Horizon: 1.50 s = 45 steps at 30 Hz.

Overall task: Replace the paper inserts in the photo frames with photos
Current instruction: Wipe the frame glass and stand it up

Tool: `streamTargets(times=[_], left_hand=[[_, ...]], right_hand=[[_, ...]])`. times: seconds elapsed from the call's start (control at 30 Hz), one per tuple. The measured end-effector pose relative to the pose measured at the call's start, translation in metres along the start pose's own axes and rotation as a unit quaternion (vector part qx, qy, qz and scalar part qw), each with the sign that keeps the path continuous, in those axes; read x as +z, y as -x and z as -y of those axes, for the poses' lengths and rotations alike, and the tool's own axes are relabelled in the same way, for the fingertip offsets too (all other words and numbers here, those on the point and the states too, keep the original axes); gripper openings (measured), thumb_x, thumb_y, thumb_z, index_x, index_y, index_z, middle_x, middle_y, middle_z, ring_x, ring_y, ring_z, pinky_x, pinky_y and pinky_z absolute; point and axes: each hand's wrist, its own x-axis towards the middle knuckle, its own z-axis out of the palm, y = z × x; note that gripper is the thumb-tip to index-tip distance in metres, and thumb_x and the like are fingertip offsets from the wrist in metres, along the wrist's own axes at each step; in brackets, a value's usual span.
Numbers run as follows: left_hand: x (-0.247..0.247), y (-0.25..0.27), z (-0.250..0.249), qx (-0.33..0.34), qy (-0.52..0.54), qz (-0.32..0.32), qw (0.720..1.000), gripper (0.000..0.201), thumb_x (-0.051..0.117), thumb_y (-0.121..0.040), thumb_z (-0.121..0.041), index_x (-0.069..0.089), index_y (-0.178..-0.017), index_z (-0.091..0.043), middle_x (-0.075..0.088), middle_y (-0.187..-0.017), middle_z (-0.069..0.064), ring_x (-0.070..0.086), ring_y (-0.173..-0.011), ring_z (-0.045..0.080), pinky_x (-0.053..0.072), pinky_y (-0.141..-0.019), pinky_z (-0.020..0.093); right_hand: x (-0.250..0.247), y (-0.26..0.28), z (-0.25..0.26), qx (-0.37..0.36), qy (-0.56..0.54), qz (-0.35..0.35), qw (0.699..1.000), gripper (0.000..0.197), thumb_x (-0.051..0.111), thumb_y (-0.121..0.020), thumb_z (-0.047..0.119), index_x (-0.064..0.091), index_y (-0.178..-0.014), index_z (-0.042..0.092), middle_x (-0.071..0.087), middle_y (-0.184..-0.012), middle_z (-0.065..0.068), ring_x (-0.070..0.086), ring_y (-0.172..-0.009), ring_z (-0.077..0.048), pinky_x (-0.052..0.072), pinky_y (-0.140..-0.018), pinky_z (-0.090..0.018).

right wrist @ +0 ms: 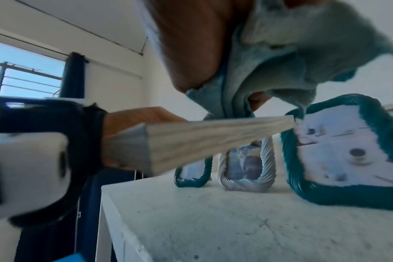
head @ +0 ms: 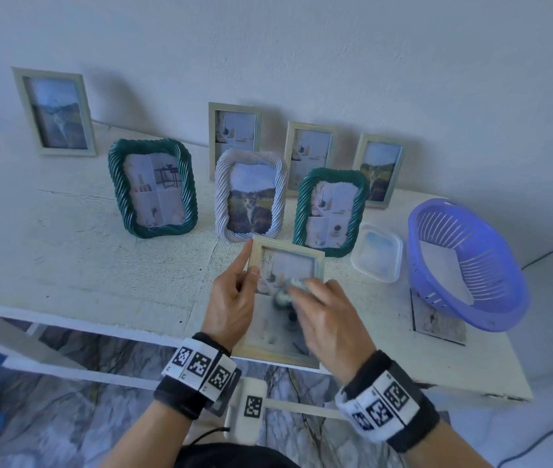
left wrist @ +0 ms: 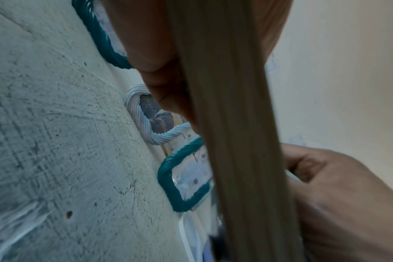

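The left hand (head: 231,298) grips the left edge of a pale wooden frame (head: 285,253), thumb on the front, index finger straight along the rim, the remaining fingers hidden behind it. The frame is held tilted above the near edge of the white table (head: 82,265), its glass face up, with a paper insert (head: 288,265) visible under the glass. In the left wrist view the frame's edge (left wrist: 231,124) runs past the curled fingers (left wrist: 159,74).

Just right of the left thumb, the right hand (head: 329,315) lies over the glass, fingers bent around a crumpled pale blue-green cloth (head: 290,290) pressed to it — the right wrist view shows the cloth (right wrist: 280,62) bunched under the fingertips, hanging to the frame's top edge.

Beyond the fingers stand a green twisted frame (head: 152,189) to the left, a white twisted frame (head: 250,194) with a cat photo straight ahead, and a second green frame (head: 330,212) to the right — plain frames line the wall behind. Right of the right hand sit a clear plastic container (head: 376,253) and a purple basket (head: 464,265), which rests on a photo (head: 437,324).
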Motion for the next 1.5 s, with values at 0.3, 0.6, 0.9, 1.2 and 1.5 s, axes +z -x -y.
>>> streamTargets(times=[0.3, 0.6, 0.9, 1.2, 1.5], left_hand=[[-0.003, 0.000, -0.004, -0.002, -0.022, -0.011, 1.000, 0.046, 0.046, -0.100, -0.006, 0.042, -0.144, -0.018, 0.027, -0.049, -0.012, 0.026, -0.043, 0.003, 0.024, -0.045, 0.015], [0.004, 0.013, -0.004, 0.004, 0.009, 0.011, 1.000, 0.047, 0.045, -0.100, -0.007, 0.040, -0.145, -0.018, 0.028, -0.054, -0.008, 0.025, -0.046, 0.003, 0.025, -0.045, 0.015], [-0.019, 0.004, 0.001, 0.000, 0.000, -0.016, 1.000, 0.046, 0.045, -0.100, -0.007, 0.039, -0.145, -0.017, 0.024, -0.047, -0.012, 0.023, -0.042, 0.003, 0.022, -0.043, 0.012], [-0.015, 0.010, 0.004, -0.010, -0.001, 0.006, 1.000, 0.046, 0.045, -0.100, -0.009, 0.040, -0.146, -0.016, 0.026, -0.055, -0.006, 0.024, -0.045, 0.003, 0.025, -0.044, 0.015], [-0.021, 0.010, 0.009, -0.029, 0.003, -0.005, 1.000, 0.046, 0.045, -0.100, -0.007, 0.040, -0.145, -0.016, 0.024, -0.052, -0.011, 0.022, -0.045, 0.003, 0.023, -0.044, 0.014]], right_hand=[[0.004, 0.025, 0.033, -0.085, -0.027, 0.057, 0.994, 0.029, 0.064, -0.085, 0.001, 0.064, -0.113, 0.011, 0.056, -0.109, 0.000, 0.046, -0.086, -0.016, 0.047, -0.075, -0.028], [-0.006, -0.027, 0.002, 0.048, 0.041, -0.061, 0.996, 0.026, 0.070, -0.076, -0.006, 0.068, -0.096, 0.011, 0.058, -0.092, -0.002, 0.048, -0.073, -0.020, 0.048, -0.065, -0.031], [-0.013, 0.020, 0.032, -0.069, 0.055, 0.021, 0.996, 0.032, 0.081, -0.068, 0.004, 0.073, -0.097, 0.014, 0.062, -0.097, 0.006, 0.039, -0.082, -0.007, 0.048, -0.066, -0.020], [-0.003, -0.019, 0.014, 0.028, 0.042, -0.050, 0.997, 0.034, 0.076, -0.068, -0.005, 0.068, -0.095, 0.014, 0.059, -0.089, 0.000, 0.044, -0.071, -0.013, 0.049, -0.060, -0.028], [0.006, 0.028, 0.026, -0.055, -0.002, 0.089, 0.994, 0.029, 0.067, -0.086, 0.005, 0.065, -0.112, 0.016, 0.053, -0.105, 0.004, 0.041, -0.083, -0.010, 0.045, -0.074, -0.021]])
